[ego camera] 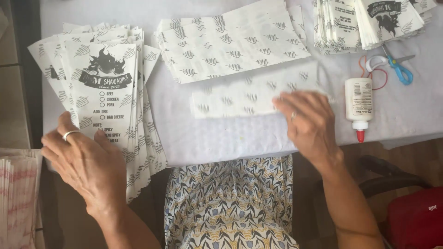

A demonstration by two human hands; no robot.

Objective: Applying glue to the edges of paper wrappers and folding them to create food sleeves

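Observation:
My left hand point(85, 161), a ring on one finger, rests flat on the lower end of a fanned stack of white printed paper bags point(115, 87) at the table's left. My right hand point(309, 122), also ringed, presses its fingers on the right end of a single folded leaf-patterned paper sheet point(240, 99) lying flat in the middle. Its motion blurs the sheet. A white glue bottle point(359, 103) with a red tip lies just right of that hand.
A pile of leaf-patterned sheets point(230, 44) lies behind the single sheet. More printed bags point(369, 20) are stacked at the back right. Blue-handled scissors point(399, 69) and a red rubber band point(379, 76) lie near them. A red bag point(415, 219) sits low right, pink-striped papers point(18, 193) low left.

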